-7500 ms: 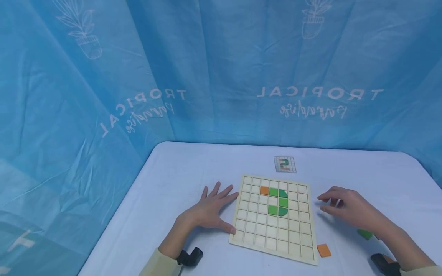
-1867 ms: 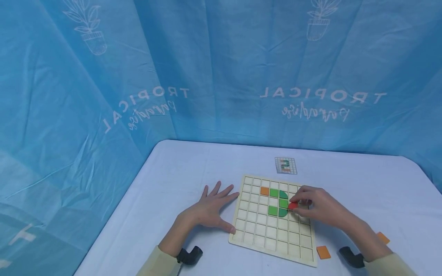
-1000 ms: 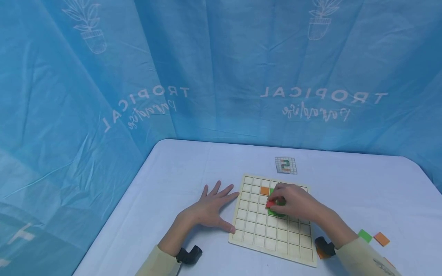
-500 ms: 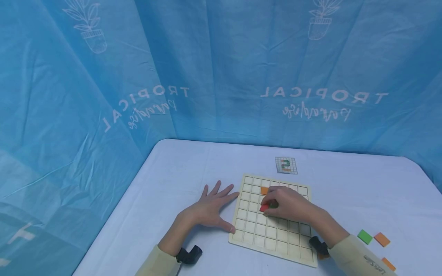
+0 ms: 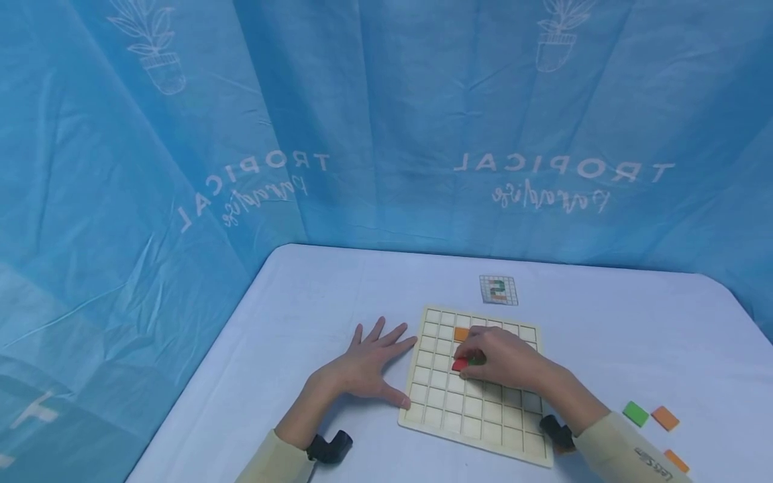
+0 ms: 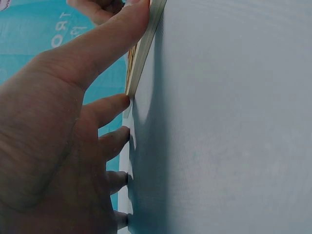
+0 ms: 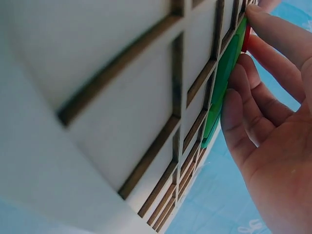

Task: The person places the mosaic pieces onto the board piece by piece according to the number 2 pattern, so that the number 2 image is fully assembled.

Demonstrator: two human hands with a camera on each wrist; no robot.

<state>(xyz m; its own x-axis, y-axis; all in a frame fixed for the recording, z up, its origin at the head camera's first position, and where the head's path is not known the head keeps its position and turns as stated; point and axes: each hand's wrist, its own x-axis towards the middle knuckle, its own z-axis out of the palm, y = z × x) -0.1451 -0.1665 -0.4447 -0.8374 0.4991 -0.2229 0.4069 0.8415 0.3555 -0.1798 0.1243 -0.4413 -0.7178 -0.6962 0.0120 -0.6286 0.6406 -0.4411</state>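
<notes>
A pale wooden grid board (image 5: 443, 401) lies on the white table. My right hand (image 5: 507, 355) is over its middle and pinches a red tile (image 5: 460, 365) between thumb and fingers, at a cell left of the green tiles (image 7: 224, 73). Most of those green tiles are hidden under the hand in the head view. An orange tile (image 5: 461, 333) sits in the board just above the fingers. My left hand (image 5: 366, 367) lies spread on the table, thumb and a fingertip touching the board's left edge; the left wrist view shows the thumb (image 6: 117, 36) against that edge.
A small pattern card (image 5: 498, 290) lies beyond the board. At the right are a loose green tile (image 5: 636, 413), an orange tile (image 5: 665, 418) and another orange tile (image 5: 677, 461). One more orange tile (image 5: 565, 449) is partly hidden under the right wrist. Blue cloth (image 5: 386, 134) hangs behind.
From the right of the board, my right hand has come in with a red tile and moved left across the green tiles. Over the last half second it barely moves. The left hand stays put.
</notes>
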